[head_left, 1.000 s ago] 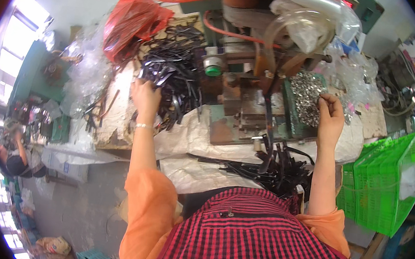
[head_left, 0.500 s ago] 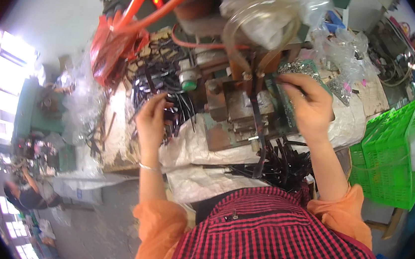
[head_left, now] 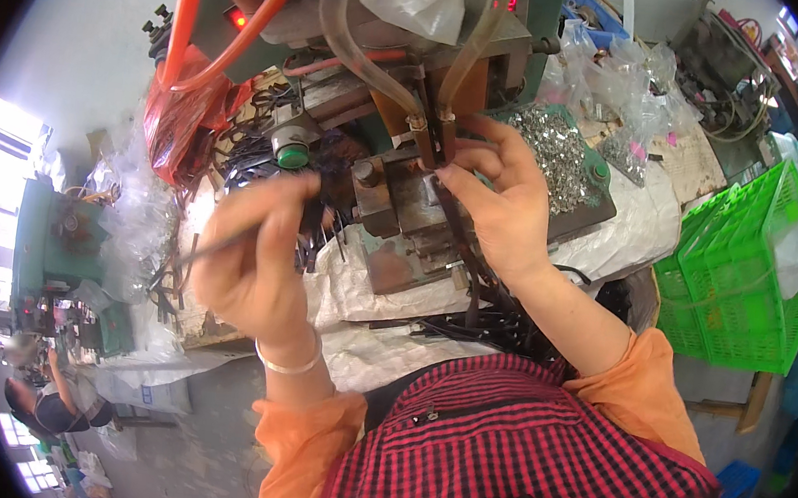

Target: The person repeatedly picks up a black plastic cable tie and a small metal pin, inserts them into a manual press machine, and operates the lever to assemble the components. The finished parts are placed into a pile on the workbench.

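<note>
My left hand (head_left: 259,260), smeared by motion, is raised left of the bench machine with its fingers bent together. A thin dark strip (head_left: 218,249) shows between them. My right hand (head_left: 506,187) is at the machine's tool head (head_left: 428,146), thumb and forefinger closed by its lower tip. What they pinch, if anything, is too small to make out. A long black strap (head_left: 474,290) hangs from under the tool head toward me, over the metal die block (head_left: 413,198). Beside my right hand, many small shiny metal pieces (head_left: 552,153) fill a green tray.
Dark straps (head_left: 244,157) lie heaped at the left, below a red plastic bag (head_left: 180,127). More black straps (head_left: 517,323) lie at the bench's near edge. A green button (head_left: 293,155) faces me. A green crate (head_left: 738,272) stands right. A person (head_left: 58,399) works far left.
My left hand has risen from the strap heap and come nearer, a thin strip in its fingers. My right hand has moved left from the metal pieces to the tool head. The view has shifted.
</note>
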A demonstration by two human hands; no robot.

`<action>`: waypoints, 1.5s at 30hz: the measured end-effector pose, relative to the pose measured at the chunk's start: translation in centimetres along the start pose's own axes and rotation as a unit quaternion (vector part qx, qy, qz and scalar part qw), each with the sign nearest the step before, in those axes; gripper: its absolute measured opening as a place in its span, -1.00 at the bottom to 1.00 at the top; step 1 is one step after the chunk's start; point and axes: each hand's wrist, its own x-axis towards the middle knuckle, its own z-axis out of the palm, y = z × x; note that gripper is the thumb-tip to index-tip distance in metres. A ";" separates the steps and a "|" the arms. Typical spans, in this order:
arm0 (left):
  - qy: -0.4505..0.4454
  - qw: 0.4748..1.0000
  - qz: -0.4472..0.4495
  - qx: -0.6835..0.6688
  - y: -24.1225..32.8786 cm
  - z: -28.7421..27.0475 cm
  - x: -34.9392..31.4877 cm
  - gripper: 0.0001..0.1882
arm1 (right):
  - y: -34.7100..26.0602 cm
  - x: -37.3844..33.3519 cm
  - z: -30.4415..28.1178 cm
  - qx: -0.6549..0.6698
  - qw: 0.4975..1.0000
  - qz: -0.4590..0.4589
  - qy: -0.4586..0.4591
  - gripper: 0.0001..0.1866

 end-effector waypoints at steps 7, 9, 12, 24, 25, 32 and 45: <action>-0.130 0.963 0.203 0.120 -1.2 2.6 -2.6 -0.78 | -3.6 -1.7 -1.5 -0.089 0.988 -0.023 -0.122 -0.34; -0.191 0.928 0.270 0.168 -1.4 4.1 -4.0 -0.82 | -3.2 -0.6 -4.5 -0.214 0.968 -0.044 -0.122 -0.54; -0.209 0.894 0.334 0.212 -2.3 5.3 -5.0 -0.71 | 2.2 1.0 -10.6 -0.609 0.774 -0.169 0.022 -0.65; -0.212 0.907 0.304 0.198 -3.2 5.4 -5.7 -0.66 | 6.7 5.2 -10.9 -0.643 0.708 -0.292 -0.016 -0.82; -0.232 0.909 0.271 0.216 -2.0 5.1 -5.9 -0.68 | 6.7 5.1 -10.9 -0.670 0.689 -0.275 -0.002 -0.82; -0.003 0.914 0.052 0.403 -3.9 -6.5 -13.1 -0.79 | 5.7 2.7 -14.8 -0.633 0.720 -0.272 0.080 -0.87; -0.081 0.783 -0.082 0.611 -14.2 -14.1 -2.4 -0.85 | 5.2 3.4 -13.1 -0.656 0.715 -0.234 0.058 -0.88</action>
